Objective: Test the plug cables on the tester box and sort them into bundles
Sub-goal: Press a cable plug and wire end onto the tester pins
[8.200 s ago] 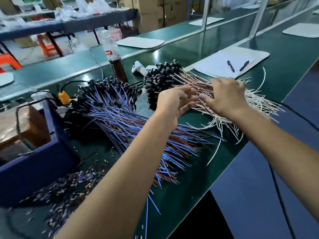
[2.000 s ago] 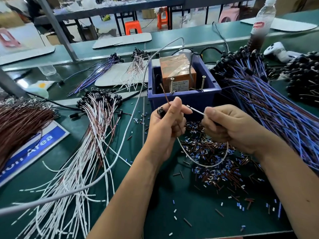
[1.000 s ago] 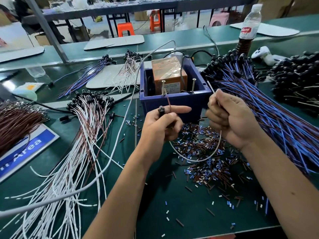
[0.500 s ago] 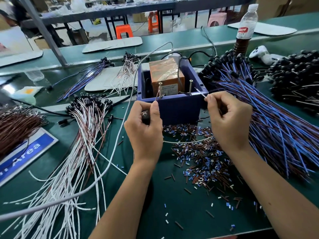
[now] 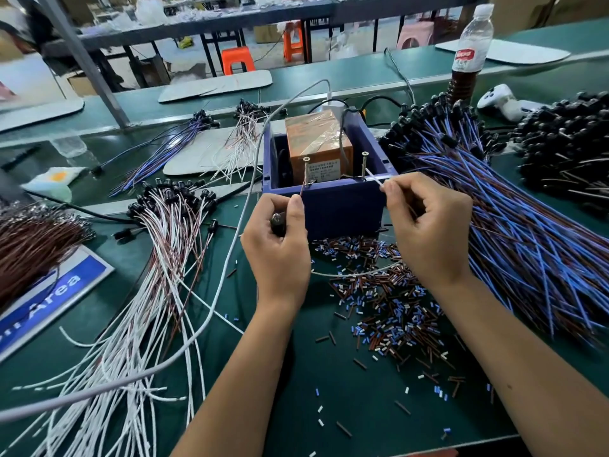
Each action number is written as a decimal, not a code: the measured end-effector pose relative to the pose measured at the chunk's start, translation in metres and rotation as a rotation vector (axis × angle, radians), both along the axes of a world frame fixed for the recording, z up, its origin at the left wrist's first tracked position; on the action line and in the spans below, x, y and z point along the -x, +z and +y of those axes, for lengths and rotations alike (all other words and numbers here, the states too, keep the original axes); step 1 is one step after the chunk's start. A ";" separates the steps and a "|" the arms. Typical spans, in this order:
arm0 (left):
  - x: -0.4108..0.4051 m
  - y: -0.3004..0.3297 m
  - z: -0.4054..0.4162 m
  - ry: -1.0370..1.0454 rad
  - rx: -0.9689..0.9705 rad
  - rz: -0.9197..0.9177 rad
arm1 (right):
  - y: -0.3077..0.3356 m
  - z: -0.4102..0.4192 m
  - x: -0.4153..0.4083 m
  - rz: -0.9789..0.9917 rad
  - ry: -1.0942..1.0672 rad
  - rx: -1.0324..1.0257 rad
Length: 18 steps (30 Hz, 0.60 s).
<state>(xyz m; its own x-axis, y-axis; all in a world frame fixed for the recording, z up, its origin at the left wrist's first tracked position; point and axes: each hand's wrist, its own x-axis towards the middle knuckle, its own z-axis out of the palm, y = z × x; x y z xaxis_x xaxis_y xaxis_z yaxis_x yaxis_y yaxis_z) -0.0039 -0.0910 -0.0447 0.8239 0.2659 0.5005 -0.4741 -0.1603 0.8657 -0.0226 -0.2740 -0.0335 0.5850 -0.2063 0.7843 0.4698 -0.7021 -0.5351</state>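
Wire ends (image 5: 374,177) now seemingly at screws (image 5: 363,167).

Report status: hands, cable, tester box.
Left hand grips plug, pinching brown lead at left screw. Right hand pinches white lead at right screw on tester box. Nothing blocking.

tester box (image 5: 342,206) between cable bundles (image 5: 158,245)
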 end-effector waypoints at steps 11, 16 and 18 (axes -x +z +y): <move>-0.001 -0.001 0.002 -0.025 0.064 0.029 | -0.001 -0.001 -0.002 -0.010 -0.014 0.028; 0.000 0.001 0.002 -0.009 0.044 0.011 | -0.002 -0.002 -0.001 0.007 0.003 -0.016; 0.002 0.003 0.002 0.045 0.012 -0.024 | -0.002 -0.002 -0.001 0.015 -0.006 -0.039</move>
<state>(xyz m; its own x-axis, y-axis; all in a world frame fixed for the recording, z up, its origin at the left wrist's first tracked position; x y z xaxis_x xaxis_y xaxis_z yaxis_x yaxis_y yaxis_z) -0.0064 -0.0893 -0.0420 0.7986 0.3082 0.5169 -0.4877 -0.1718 0.8559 -0.0218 -0.2762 -0.0354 0.5957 -0.2398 0.7666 0.4574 -0.6832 -0.5692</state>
